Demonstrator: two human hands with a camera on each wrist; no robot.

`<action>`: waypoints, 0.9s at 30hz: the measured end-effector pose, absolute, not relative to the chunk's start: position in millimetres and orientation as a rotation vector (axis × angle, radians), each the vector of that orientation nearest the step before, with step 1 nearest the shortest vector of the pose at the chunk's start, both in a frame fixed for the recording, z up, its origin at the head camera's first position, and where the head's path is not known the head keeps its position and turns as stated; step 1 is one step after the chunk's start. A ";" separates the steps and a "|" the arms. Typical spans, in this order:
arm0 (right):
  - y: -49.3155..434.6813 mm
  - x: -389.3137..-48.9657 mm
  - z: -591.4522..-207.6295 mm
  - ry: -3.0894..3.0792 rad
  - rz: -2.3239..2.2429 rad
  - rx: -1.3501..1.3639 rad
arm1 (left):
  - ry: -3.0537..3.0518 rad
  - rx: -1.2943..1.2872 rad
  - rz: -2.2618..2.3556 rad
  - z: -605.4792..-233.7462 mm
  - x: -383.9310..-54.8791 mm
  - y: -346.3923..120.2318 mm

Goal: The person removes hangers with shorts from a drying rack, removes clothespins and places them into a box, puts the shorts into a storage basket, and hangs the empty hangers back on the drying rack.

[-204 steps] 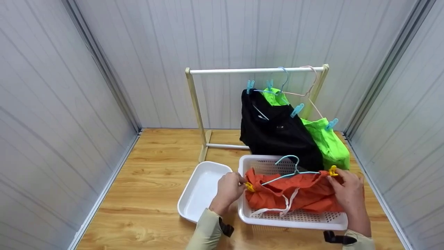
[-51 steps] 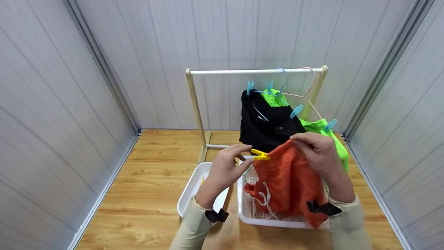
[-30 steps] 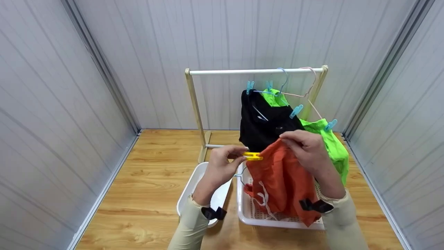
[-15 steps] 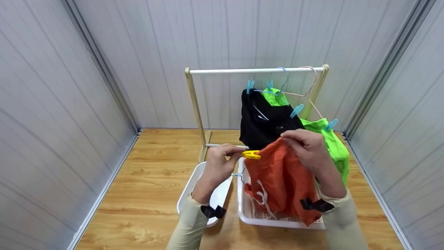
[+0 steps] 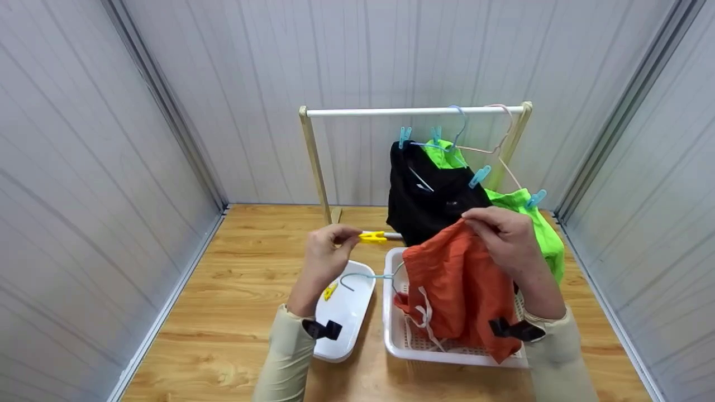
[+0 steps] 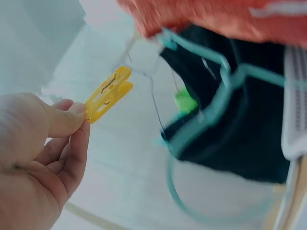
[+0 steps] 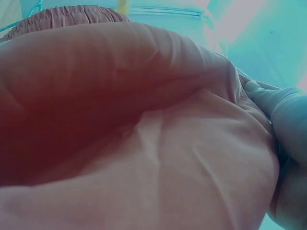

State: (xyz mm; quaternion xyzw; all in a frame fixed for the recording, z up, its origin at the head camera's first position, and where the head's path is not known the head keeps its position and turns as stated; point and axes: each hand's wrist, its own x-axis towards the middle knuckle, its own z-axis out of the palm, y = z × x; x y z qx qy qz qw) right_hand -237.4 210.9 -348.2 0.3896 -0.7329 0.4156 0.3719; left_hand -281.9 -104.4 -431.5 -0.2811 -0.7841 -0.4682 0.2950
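My left hand pinches a yellow clothespin between thumb and finger, above the white tray. In the left wrist view the clothespin is apart from any cloth. My right hand grips the upper edge of an orange garment with a white drawstring, lifting it over a white basket. A light blue hanger pokes out of the garment's left side, its hook over the tray; the rest of it is hidden by the cloth. Orange fabric fills most of the right wrist view.
Another yellow clothespin lies in the white tray. Behind stands a drying rack with a black garment and a bright green garment on hangers, held by light blue clothespins.
Earlier both hands were at yellow clothespins on the orange garment's ends. Since then the garment was raised and turned; the left clothespin has come off the cloth and moved left with my left hand.
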 end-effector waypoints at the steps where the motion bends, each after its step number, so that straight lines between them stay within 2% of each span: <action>1: 211.2 -237.4 -348.2 -1.878 1.066 0.997 | -2.113 -0.711 -1.236 -435.6 -285.8 -108.7; 9: 213.7 -235.2 -348.9 -1.889 1.074 0.969 | -2.288 -0.435 -1.261 -476.2 -313.9 -140.2; 18: 216.7 -234.2 -350.2 -1.895 1.046 0.927 | -2.574 -0.221 -1.302 -512.5 -334.0 -154.9; 27: 216.0 -233.7 -350.6 -1.895 1.054 0.937 | -2.696 -0.229 -1.229 -539.8 -341.3 -162.3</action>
